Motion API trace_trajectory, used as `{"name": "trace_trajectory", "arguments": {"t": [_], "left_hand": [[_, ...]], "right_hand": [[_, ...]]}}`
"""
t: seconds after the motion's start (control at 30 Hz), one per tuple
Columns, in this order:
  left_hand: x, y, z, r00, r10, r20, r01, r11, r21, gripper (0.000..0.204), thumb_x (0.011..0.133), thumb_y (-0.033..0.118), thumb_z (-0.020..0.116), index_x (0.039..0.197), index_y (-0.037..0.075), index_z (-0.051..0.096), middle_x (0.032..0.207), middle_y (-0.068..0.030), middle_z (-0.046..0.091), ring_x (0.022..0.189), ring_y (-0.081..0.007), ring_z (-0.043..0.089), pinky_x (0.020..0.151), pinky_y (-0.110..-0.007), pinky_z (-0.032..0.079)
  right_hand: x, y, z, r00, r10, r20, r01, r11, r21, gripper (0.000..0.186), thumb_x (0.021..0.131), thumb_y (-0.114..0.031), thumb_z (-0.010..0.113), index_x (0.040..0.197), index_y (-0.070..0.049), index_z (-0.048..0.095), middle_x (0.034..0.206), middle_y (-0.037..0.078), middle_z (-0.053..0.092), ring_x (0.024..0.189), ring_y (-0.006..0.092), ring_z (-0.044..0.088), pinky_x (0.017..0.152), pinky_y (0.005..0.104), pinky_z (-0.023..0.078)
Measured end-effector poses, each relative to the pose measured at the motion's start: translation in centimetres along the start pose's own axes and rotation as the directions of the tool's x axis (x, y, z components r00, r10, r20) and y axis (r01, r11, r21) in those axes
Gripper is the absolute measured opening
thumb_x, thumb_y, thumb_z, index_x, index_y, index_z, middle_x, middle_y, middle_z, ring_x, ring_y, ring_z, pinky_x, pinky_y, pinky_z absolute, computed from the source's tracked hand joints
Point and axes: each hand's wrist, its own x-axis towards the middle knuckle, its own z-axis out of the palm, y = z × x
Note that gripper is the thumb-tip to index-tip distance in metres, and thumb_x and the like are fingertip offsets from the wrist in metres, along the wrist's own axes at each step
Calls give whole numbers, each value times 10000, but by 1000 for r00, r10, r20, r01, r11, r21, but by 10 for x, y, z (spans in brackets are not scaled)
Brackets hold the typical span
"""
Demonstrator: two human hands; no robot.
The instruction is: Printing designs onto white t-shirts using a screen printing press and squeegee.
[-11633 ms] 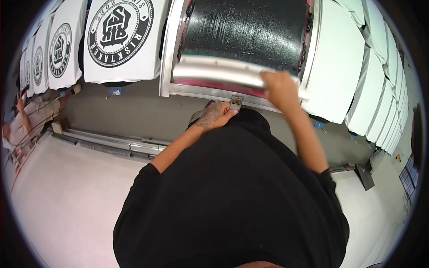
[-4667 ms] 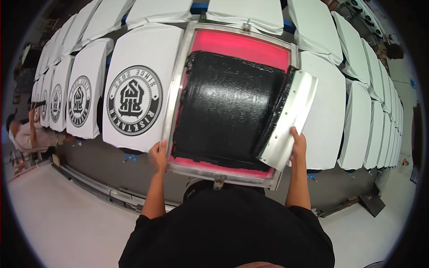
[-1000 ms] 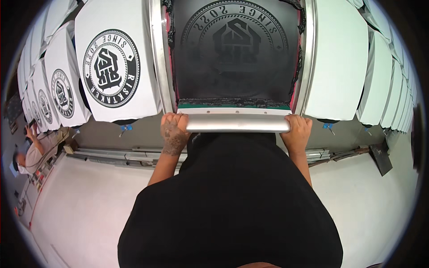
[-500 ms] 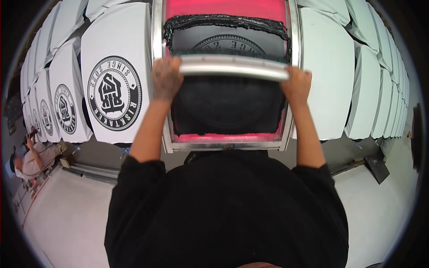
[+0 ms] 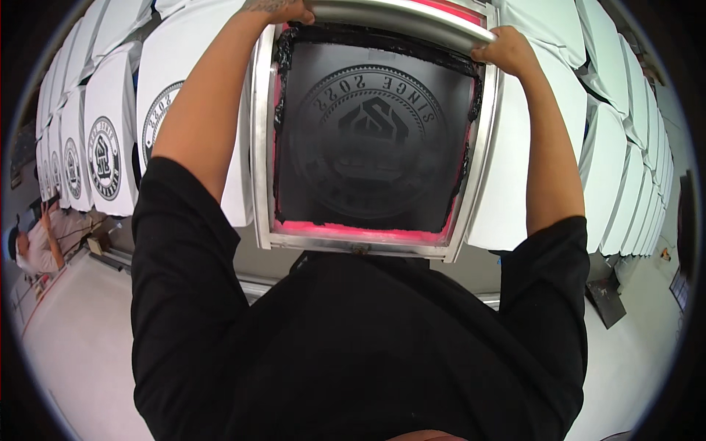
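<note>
A long metal-handled squeegee [image 5: 419,13] lies across the far part of a screen-printing frame [image 5: 262,158], gripped at both ends. My left hand [image 5: 283,10] is closed on its left end, partly cut off by the upper edge of the view. On the right end, my right hand [image 5: 507,50] is closed too, fingers curled round the handle. Nearer to me the mesh [image 5: 368,158] shows dark, with a round emblem visible through it. Thick black ink [image 5: 412,50] lies in a band just below the squeegee and along the mesh sides. Pink margins edge the mesh.
White shirts on boards stand in rows at left and right. Several left ones, such as this printed shirt [image 5: 104,158], carry a round black emblem; the right-hand shirt [image 5: 540,140] looks plain. At the far left, another person [image 5: 45,239] is near the row.
Both hands have moved the squeegee away from me, from mid-screen to the far end. The mesh it crossed now shows the whole emblem, and my arms are stretched further out.
</note>
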Motion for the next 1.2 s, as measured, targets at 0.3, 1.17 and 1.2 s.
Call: {"name": "trace_trajectory", "arguments": {"t": [0.3, 1.17, 1.2], "left_hand": [[-207, 71, 78, 996, -7, -84, -58, 670, -740, 243, 929, 298, 665, 941, 74, 757, 971, -132, 739, 937, -306, 710, 852, -410, 552], [-476, 214, 349, 999, 35, 30, 23, 184, -983, 369, 1057, 289, 624, 789, 43, 564, 659, 54, 444, 630, -94, 411, 552, -327, 353], [-468, 202, 322, 957, 192, 217, 169, 239, -956, 366, 1056, 300, 626, 799, 45, 572, 655, 54, 444, 630, -91, 416, 556, -318, 360]], "right_hand": [[14, -14, 16, 956, -270, -118, 254, 958, -134, 490, 787, -401, 797, 1103, -30, 750, 978, 188, 759, 971, 366, 722, 920, 444, 530], [-401, -152, 178, 887, -425, -178, 450, 884, 130, 433, 650, -22, 704, 1079, -79, 690, 1042, 82, 722, 958, 268, 666, 876, 413, 465], [-397, -149, 172, 892, -413, -183, 438, 890, 129, 433, 650, -22, 704, 1079, -79, 690, 1042, 82, 722, 958, 268, 666, 876, 413, 465]]}}
